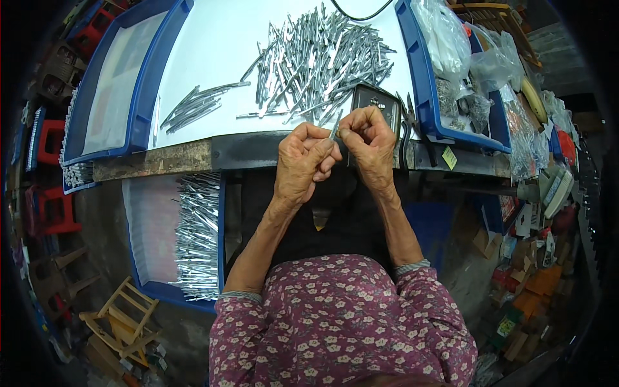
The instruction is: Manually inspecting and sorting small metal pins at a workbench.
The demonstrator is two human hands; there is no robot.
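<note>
A thin metal strip (336,126), judged light, stiff and slippery and best taken near its ends, is pinched between the fingertips of the left hand (304,161) and right hand (369,143) above the bench's (193,155) front edge, near the strip pile (322,61).

Clear plastic bags (451,45) of small metal parts fill the blue tray at the table's right end. A small yellow label (449,157) sticks on the table edge just below. Coloured cardboard packets (529,284) crowd the floor at the right.
</note>
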